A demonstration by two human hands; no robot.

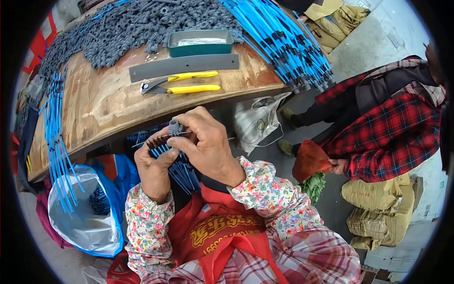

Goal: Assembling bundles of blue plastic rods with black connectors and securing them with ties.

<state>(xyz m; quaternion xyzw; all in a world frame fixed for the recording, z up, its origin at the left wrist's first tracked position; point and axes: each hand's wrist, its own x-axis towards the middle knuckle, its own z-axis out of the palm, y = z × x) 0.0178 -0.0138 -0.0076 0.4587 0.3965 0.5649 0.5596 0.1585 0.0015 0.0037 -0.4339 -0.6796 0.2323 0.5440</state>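
Note:
In front of my chest, both hands are close together. My left hand point(153, 165) is closed round a bundle of thin blue tubes point(182, 174) with dark ends, which hang toward my lap. My right hand point(205, 142) pinches a small grey plastic fitting point(175, 126), its round opening upward, just above the dark ends. A thin light strip or wire passes beside the fitting; I cannot make out what it is. My right fingers hide part of the fitting and its contact with the tubes.
On the wooden table point(109, 94) lie pliers point(194, 89) with yellow handles, a flat grey strip point(184, 67), a green tray point(201, 47), heaped grey fittings point(123, 35) and blue tube bundles point(283, 47). A lined bag point(80, 222) stands at left; another person point(388, 123) is at right.

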